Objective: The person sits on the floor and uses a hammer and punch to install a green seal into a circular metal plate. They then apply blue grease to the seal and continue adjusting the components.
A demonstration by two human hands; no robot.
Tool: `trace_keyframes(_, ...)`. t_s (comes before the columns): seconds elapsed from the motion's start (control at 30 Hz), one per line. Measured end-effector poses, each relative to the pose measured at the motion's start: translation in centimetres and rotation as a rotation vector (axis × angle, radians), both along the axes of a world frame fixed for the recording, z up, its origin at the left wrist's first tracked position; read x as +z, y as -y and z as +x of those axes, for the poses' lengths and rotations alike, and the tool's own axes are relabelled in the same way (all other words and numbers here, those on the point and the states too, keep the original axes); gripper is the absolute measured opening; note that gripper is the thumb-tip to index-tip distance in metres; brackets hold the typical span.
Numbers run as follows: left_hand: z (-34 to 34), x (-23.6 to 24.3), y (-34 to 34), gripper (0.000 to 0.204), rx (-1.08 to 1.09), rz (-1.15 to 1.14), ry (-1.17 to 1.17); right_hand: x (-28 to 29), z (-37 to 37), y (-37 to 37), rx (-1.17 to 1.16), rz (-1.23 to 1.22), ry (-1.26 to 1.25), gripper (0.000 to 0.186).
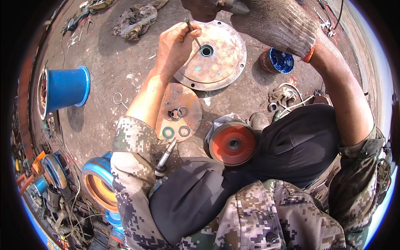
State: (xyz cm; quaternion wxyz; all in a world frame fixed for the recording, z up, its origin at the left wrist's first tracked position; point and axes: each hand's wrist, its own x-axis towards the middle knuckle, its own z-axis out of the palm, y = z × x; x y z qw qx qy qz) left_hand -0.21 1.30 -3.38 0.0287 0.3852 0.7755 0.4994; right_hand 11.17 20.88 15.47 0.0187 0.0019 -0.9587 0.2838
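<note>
My bare left hand [173, 48] grips a thin metal punch [188, 25], tilted with its lower end at the centre hole of a round metal plate [229, 62]. A dark ring [206, 51] with a greenish edge lines that hole. My right hand [275, 25], in a grey knitted glove, is closed round a hammer [202, 9]. The dark hammer head hangs over the plate's far edge, above the punch and partly cut off by the frame. Nearer me, a rusty disc [189, 98] bears a green ring [168, 132] and several dark rings [184, 131].
A can of blue paint [282, 61] stands right of the plate. Between my feet sits a red-faced wheel [227, 153]; a metal shaft [167, 154] lies by my left leg. To the left are a blue flanged cylinder [66, 88], a blue pump casing [95, 181] and piled parts. Rags [135, 21] lie far left.
</note>
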Motion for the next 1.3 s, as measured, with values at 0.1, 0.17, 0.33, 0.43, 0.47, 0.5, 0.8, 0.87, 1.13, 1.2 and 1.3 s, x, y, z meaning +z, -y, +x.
trace_keyframes(0.1, 0.0, 0.2, 0.3, 0.011, -0.021, -0.044, -0.032, 0.2, 0.0, 0.1, -0.004, -0.046, 0.062, 0.027)
trace_keyframes(0.17, 0.2, 0.3, 0.4, 0.010, -0.040, -0.051, -0.059, 0.2, 0.0, 0.2, 0.000, -0.059, 0.069, 0.028)
trace_keyframes(0.33, 0.6, -0.3, -0.1, 0.010, -0.111, 0.020, -0.015, 1.0, 0.9, 1.4, 0.018, 0.064, -0.033, 0.026)
trace_keyframes(0.43, 1.0, -0.4, -1.1, 0.013, -0.132, -0.077, 0.053, 0.8, 0.2, 0.7, 0.028, 0.101, -0.018, 0.023)
trace_keyframes(0.47, 1.1, -0.5, -1.9, 0.013, -0.124, -0.057, 0.048, 1.7, 0.8, 0.1, 0.011, 0.070, 0.065, 0.023)
trace_keyframes(0.5, 1.0, -0.7, -1.7, 0.012, -0.104, -0.063, 0.041, 3.7, 1.2, 0.7, 0.005, 0.012, 0.144, 0.022)
trace_keyframes(0.8, 0.4, -0.2, 0.0, 0.012, -0.075, -0.104, 0.069, 2.1, 1.8, 2.8, 0.007, 0.078, 0.003, 0.022)
trace_keyframes(0.87, 0.3, -0.1, 0.1, 0.012, -0.069, -0.116, 0.050, 2.1, 1.7, 3.0, 0.009, 0.081, -0.002, 0.023)
trace_keyframes(1.13, 0.6, -0.4, -0.6, 0.015, -0.107, -0.145, 0.072, 2.7, 1.8, 2.5, 0.019, 0.074, 0.062, 0.025)
trace_keyframes(1.2, 0.7, -0.5, -0.3, 0.014, -0.116, -0.123, 0.052, 1.4, 1.8, 2.0, 0.061, 0.104, -0.048, 0.023)
trace_keyframes(1.3, 0.7, -0.7, 0.0, 0.013, -0.114, -0.186, 0.025, 2.8, 0.4, 1.7, 0.086, 0.056, 0.123, 0.021)
